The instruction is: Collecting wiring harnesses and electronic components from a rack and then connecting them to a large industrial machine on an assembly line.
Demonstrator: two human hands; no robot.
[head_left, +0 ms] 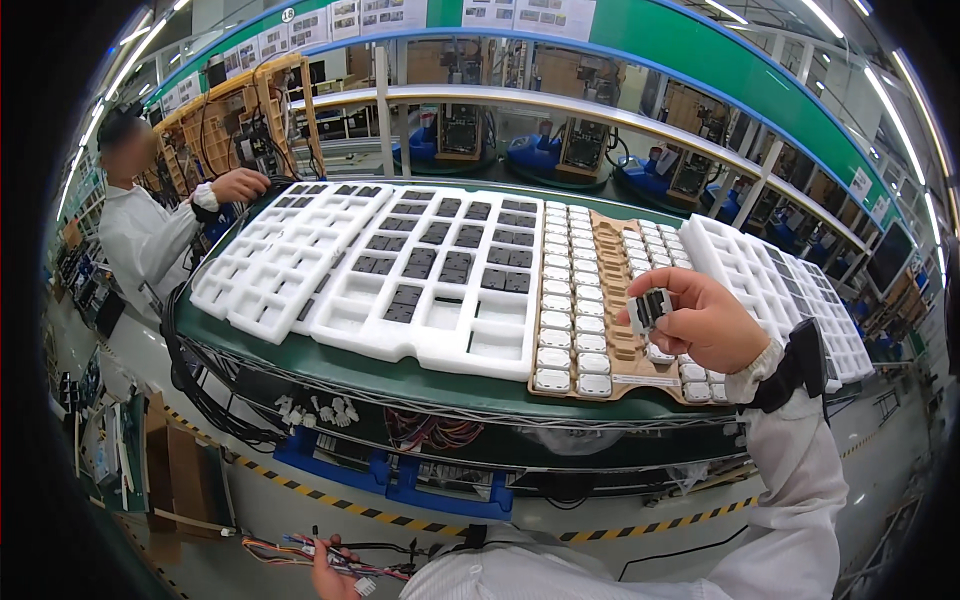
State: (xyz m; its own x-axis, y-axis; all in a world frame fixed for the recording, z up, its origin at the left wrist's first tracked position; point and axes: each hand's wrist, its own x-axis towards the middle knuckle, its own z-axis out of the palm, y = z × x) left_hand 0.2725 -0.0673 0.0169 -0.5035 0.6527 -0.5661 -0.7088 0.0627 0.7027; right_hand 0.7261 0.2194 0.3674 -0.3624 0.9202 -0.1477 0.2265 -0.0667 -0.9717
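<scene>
My right hand is closed in a pinch around a small white-and-black block-shaped part, raised above a brown tray. Rows of small white square parts fill the tray's left side, with more on its right; the slots in the middle column are bare. Low in the view, beside my body, my left hand is closed on a bundle of coloured wires with white plug ends. Part of that hand is cut off by the lower edge.
White foam trays with black square parts lie left of the brown tray; another foam tray lies right. A co-worker reaches toward the green table's far left. Cables hang at its left end. Blue-based machines stand behind.
</scene>
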